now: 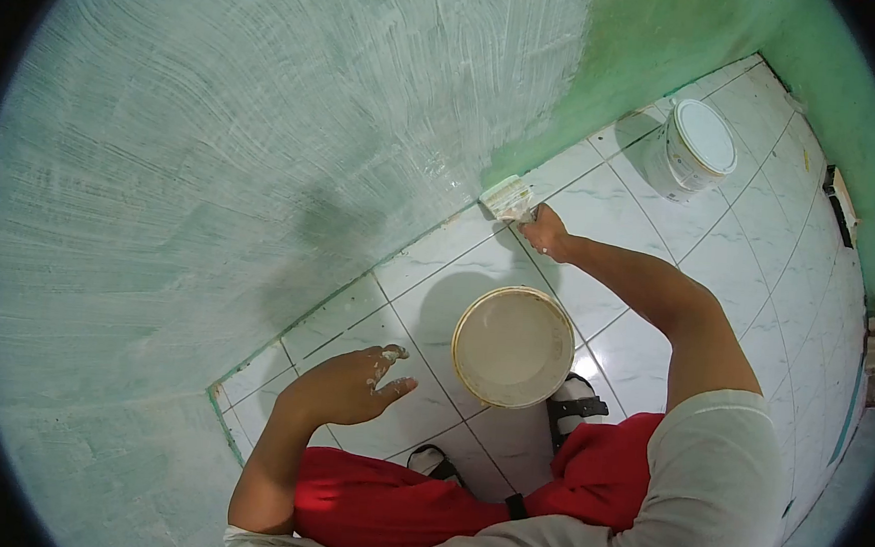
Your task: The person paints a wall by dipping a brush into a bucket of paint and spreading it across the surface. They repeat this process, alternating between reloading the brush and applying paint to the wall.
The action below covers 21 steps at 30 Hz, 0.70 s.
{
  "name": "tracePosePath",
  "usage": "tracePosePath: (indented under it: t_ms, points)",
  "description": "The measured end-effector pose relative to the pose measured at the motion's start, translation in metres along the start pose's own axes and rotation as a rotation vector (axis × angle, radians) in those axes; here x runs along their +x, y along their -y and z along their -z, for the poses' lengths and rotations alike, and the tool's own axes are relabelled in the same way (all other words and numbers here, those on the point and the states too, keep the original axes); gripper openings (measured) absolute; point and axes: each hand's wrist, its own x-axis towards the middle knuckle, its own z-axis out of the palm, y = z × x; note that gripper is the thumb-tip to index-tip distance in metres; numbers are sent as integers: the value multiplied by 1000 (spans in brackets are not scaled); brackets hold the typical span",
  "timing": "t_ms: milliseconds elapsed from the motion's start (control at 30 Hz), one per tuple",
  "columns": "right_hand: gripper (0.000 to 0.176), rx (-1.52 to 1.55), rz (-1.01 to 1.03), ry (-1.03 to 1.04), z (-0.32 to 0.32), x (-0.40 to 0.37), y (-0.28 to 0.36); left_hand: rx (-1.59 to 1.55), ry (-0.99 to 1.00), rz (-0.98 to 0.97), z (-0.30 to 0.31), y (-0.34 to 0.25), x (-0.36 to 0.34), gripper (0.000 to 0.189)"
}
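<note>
My right hand (543, 231) is wrapped round the handle of a wide paintbrush (508, 199), its broad, white-coated head at the foot of the wall (295, 144). Streaky white paint covers much of that wall, while bare green shows toward the upper right. My left hand (349, 384) hangs above the floor, left of an uncovered bucket (513, 347) of whitish paint. White specks dot its fingertips; thumb and fingers are apart, with nothing between them. The bucket stands on the floor in front of my feet.
A white lidded bucket (703, 144) stands on the tiled floor (617, 206) near the wall at the upper right. My sandalled foot (579, 404) is close beside the paint bucket. Along the right wall lies a dark-and-white object (840, 205) I cannot identify.
</note>
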Motion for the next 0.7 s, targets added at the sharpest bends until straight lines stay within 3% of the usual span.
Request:
tracePosePath:
  t_ms: [100,233,533,700]
  points:
    - [30,50,-23,12,5,3,10,3,12,21,1,-1,1,58]
    - [26,109,-67,109,40,-25,68,5,38,73,4,-11,-2,59]
    - [25,207,69,39,120,-104,171,68,49,35,5,-34,-19,65]
    - [27,212,157,20,144,-138,177,43,33,93,2,-37,-25,68]
